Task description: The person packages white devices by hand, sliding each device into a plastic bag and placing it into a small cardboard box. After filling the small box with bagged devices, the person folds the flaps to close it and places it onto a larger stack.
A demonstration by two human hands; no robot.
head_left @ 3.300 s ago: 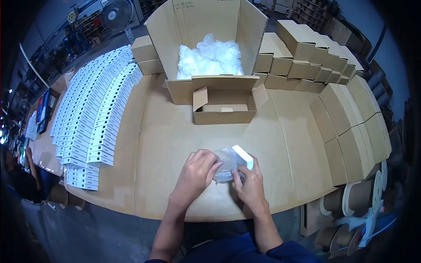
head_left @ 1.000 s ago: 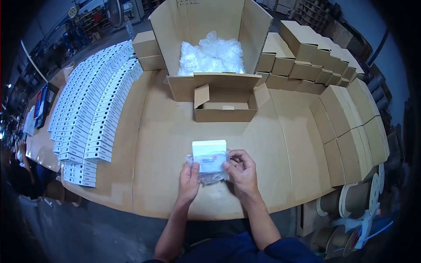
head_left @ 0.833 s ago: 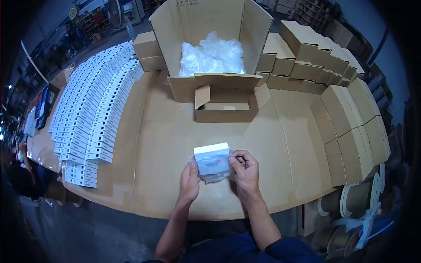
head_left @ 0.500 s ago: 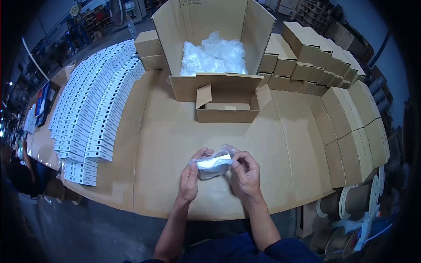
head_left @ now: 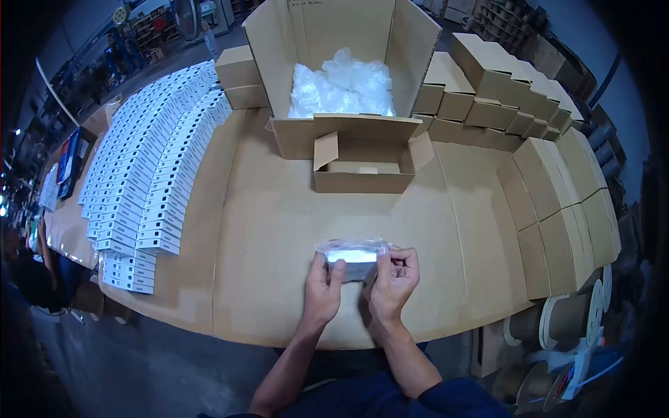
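Between both hands, over the cardboard-covered table (head_left: pixel 279 230), is a small packet in clear plastic (head_left: pixel 357 259), white on top and grey below. My left hand (head_left: pixel 325 289) grips its left end, the thumb on the near face. At the right end, my right hand (head_left: pixel 391 282) pinches the plastic with thumb and fingers. Beyond the hands stands an open brown carton (head_left: pixel 364 183) with its flaps spread and a small pale piece inside. Behind that, a large open box (head_left: pixel 293 139) holds a heap of clear plastic bags (head_left: pixel 341 87).
Stacked white boxes with printed labels (head_left: pixel 132 167) line the left side. Closed brown cartons (head_left: pixel 557 230) stand along the right and at the back right (head_left: pixel 481 90). Cable spools (head_left: pixel 571 317) are below the table's right edge. Another person (head_left: pixel 35 268) is at the far left.
The packet has turned level and its plastic is now spread flatter across the top. My left hand has moved right, with its thumb on the packet's front; my right hand has shifted slightly right.
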